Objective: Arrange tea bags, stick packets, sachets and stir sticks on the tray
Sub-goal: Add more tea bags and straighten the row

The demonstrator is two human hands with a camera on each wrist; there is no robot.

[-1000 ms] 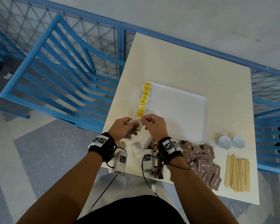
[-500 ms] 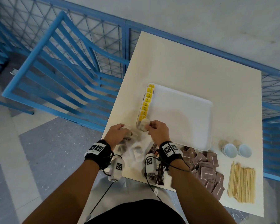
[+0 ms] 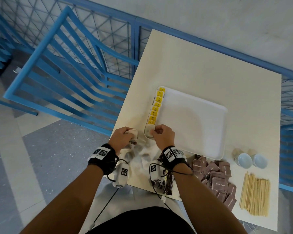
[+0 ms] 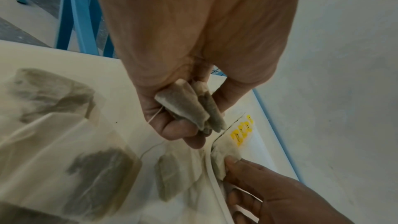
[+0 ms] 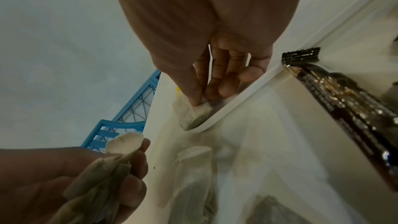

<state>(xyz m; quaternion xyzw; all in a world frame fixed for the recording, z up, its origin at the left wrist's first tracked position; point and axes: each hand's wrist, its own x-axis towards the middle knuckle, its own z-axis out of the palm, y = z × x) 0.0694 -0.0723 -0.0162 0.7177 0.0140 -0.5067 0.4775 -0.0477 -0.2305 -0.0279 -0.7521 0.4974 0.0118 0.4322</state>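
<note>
A white tray (image 3: pixel 201 115) lies mid-table, with a row of yellow-tagged tea bags (image 3: pixel 156 105) along its left rim. My right hand (image 3: pixel 155 131) pinches one tea bag (image 3: pixel 149 130) at the tray's near left corner, at the end of that row; the right wrist view shows the tea bag (image 5: pixel 193 111) pressed against the tray rim (image 5: pixel 243 98). My left hand (image 3: pixel 127 135) hovers just left of the tray and grips a small bunch of tea bags (image 4: pixel 193 106). More loose tea bags (image 4: pixel 101 175) lie on the table below it.
Dark stick packets (image 3: pixel 169 181) lie under my right wrist. Brown sachets (image 3: pixel 216 176) are heaped near the front edge, wooden stir sticks (image 3: pixel 254 194) to their right, two small white cups (image 3: pixel 251 160) behind them. A blue chair (image 3: pixel 63 68) and railing stand left of the table.
My hands have parted: the right one carried a tea bag forward to the tray's near left corner, while the left stayed beside the tray with its bunch.
</note>
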